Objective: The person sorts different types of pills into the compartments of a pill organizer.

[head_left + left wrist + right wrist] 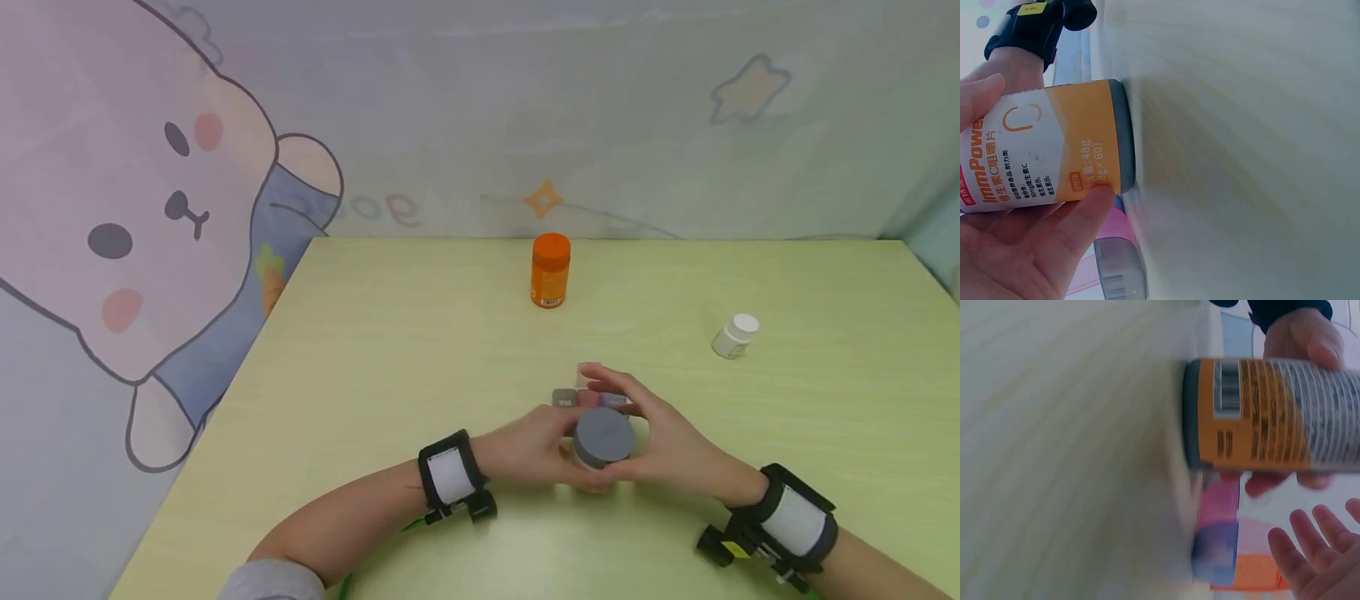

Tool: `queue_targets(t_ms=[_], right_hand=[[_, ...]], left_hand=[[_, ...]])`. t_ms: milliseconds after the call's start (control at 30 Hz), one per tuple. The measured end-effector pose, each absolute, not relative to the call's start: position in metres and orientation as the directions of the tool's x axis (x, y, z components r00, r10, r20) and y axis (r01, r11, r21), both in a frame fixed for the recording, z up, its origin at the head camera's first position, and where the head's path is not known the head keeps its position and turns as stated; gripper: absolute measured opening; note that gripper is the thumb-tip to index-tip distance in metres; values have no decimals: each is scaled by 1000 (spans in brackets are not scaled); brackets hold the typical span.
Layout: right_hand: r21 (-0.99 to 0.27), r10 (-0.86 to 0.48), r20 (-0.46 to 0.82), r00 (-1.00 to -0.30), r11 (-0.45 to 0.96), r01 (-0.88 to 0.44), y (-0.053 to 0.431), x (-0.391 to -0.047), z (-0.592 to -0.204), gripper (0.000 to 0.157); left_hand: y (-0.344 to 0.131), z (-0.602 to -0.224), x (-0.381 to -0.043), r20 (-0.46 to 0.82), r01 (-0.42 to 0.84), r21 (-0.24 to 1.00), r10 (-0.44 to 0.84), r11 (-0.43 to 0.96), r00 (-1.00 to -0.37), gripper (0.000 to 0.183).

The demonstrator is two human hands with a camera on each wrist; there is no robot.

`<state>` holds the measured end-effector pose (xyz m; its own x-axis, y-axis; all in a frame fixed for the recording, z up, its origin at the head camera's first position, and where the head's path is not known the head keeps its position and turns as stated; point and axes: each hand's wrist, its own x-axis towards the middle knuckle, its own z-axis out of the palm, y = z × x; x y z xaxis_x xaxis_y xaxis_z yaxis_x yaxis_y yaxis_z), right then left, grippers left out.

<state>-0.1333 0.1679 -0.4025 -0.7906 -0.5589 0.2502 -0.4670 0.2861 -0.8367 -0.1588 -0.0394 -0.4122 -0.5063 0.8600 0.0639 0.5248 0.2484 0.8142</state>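
Pale yellow-green wood makes the counter [412, 317]. Up straight, on it or just above it, I can't tell, is a round orange-and-white bottle [1035, 150] with a flat grey lid [604, 437]. Left fingers [1094, 203] hug the bottle; right fingers [1286, 553] are spread wide by its other side. To do this well, hold snug, keep the bottle straight, and don't bump the little grey, pink and purple blocky things [588, 399] just behind.

Small bottle [735, 337] behind-right of jar [603, 438]
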Motion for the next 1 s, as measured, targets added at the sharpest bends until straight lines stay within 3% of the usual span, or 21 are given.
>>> queue_targets(t_ms=[200, 467, 700, 1000], right_hand=[[-814, -471, 338, -815, 288, -504, 182, -129, -385, 89], [-777, -478, 423, -770, 245, -579, 194, -123, -405, 48], [-759, -530, 471, -705, 163, -630, 173, -102, -391, 63], [-843, -517, 356, -778, 182, -507, 157, -109, -401, 69]], left_hand=[[-40, -410, -157, 17, 441, 857, 840, 267, -542, 51], [-39, -412, -157, 24, 440, 862, 845, 253, -534, 54], [-40, -409, -157, 33, 465, 847, 850, 255, -526, 55], [-42, -412, -158, 53, 519, 816, 859, 257, -509, 49]])
